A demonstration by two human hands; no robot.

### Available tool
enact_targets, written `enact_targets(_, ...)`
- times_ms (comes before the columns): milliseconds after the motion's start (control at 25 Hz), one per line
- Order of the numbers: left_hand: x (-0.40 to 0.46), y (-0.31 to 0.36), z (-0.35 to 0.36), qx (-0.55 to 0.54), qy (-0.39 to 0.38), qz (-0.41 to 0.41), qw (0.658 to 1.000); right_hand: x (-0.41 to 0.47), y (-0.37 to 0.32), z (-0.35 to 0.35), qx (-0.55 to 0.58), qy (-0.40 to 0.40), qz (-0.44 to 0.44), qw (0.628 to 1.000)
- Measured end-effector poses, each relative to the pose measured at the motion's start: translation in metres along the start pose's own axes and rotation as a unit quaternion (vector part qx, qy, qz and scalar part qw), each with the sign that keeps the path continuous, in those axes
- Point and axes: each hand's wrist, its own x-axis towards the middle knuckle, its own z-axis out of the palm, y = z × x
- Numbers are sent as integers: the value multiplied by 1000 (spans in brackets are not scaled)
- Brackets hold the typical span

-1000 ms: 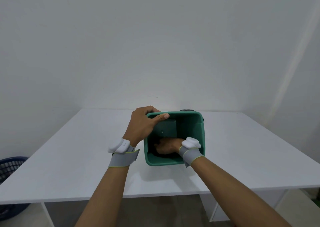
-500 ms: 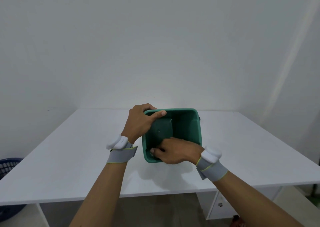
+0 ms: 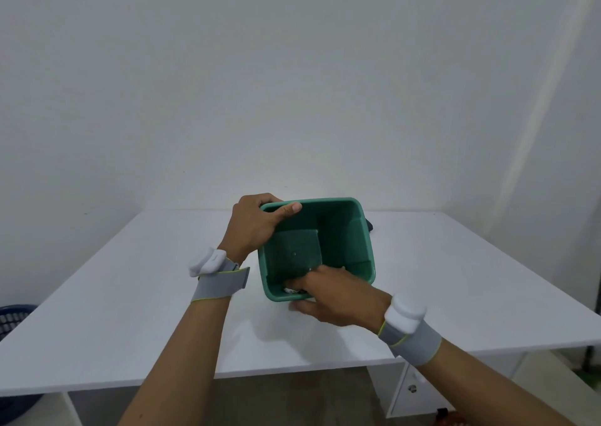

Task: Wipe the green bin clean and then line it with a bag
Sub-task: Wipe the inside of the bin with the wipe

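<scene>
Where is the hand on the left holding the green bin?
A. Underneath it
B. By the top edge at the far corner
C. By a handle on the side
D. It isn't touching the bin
B. The left hand grips the bin at its rim's far left corner, thumb hooked over the edge, while the right hand works at the near edge.

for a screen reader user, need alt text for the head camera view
A person's left hand grips the far left rim of a green bin on a white table, while the right hand presses a cloth against its near inner wall.
</scene>
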Motion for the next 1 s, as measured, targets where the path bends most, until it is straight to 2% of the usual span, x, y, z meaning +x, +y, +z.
enact_targets(240,9,6,-2,-71,5,-23,997,7,-1,-8,-63,89,-40,993)
enact_targets(440,-5,-8,6,-172,12,-83,981,23,3,-17,-89,141,-32,985)
enact_targets(520,-11,-13,9,-206,29,-82,975,32,6,-22,-87,158,-20,983)
enact_targets(600,-15,-15,12,-198,42,-56,978,44,10,-26,-83,188,-6,979)
enact_targets(800,-24,-20,18,-102,52,-3,993,66,20,-32,-55,251,13,966)
enact_targets(1000,-26,-28,15,-79,17,6,997,82,28,-33,-18,291,40,956)
